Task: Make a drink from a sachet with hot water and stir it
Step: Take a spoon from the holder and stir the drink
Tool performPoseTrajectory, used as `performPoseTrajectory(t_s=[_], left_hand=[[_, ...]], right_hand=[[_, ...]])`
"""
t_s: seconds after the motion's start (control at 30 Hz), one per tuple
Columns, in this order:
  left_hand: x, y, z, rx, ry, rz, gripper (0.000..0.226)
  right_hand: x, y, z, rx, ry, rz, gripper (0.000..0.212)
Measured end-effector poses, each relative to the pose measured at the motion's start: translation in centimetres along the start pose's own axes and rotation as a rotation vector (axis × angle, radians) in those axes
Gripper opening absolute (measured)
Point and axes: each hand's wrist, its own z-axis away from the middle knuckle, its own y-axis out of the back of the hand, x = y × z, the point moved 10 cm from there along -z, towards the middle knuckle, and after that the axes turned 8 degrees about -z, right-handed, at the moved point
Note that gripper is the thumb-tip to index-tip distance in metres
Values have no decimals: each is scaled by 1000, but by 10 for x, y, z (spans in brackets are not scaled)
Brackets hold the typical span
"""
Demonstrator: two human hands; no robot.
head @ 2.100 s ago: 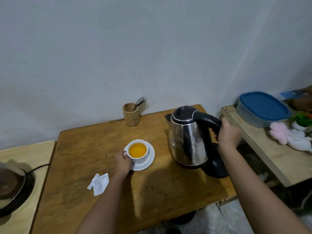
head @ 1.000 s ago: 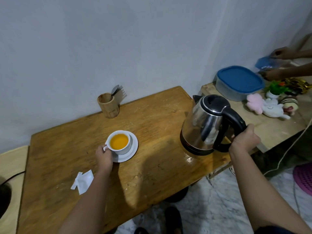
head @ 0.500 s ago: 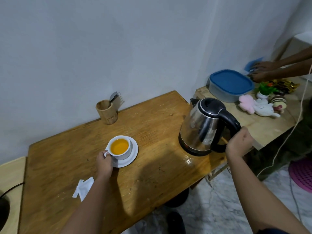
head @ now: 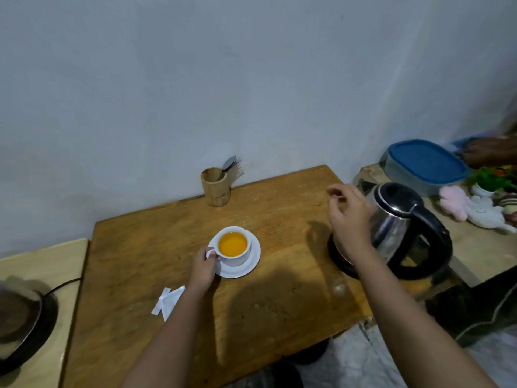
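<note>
Head view: wooden table [head: 279, 298], worn top, pushed into the corner of a room with plain pale walls. Paler wooden surface [head: 39, 275] abuts it on the left and carries a dark round appliance [head: 19, 320] with a black cord. Lower bench [head: 475, 247] on the right; grey marbled floor below.

White cup [head: 233, 246] of orange drink stands on a white saucer [head: 251, 264] near the table's middle. Left hand [head: 204, 268] pinches the cup's handle, fingers closed on it. Torn white sachet [head: 167, 302] lies flat on the table just beside the left forearm.

Right hand [head: 349, 219] hovers above the table with fingers loosely spread and curled, holding nothing, in front of the steel kettle [head: 391, 231]. Kettle sits at the table's right edge with black lid and black handle; its base is partly hidden by the hand.

Bamboo holder [head: 216, 190] stands at the back of the table against the wall, with dark cutlery [head: 230, 165] sticking out; the exact pieces cannot be told.

On the bench: container with blue lid [head: 425, 161], small green plant in a white pot [head: 488, 182], pink and white soft toys [head: 470, 208]. Another person's hand [head: 486, 152] reaches in at the far right edge, blurred.

No brand, label or writing is legible on sachet, kettle or container.
</note>
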Motion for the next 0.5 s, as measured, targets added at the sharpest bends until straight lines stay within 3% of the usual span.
performPoseTrajectory(t_s=[0.23,0.33,0.5], left_hand=[[-4,5,-6,-16,-7,9,21],[-10,3,-10,-15,-15,45,16],[-27,3,-20,-27,34,97,16]], right_hand=[[-6,-180,-11,-510,-91,-17,20],[-9,-234,-28,-607,-129,11,21],[-21,-316,-64,-766,-8,172,21]])
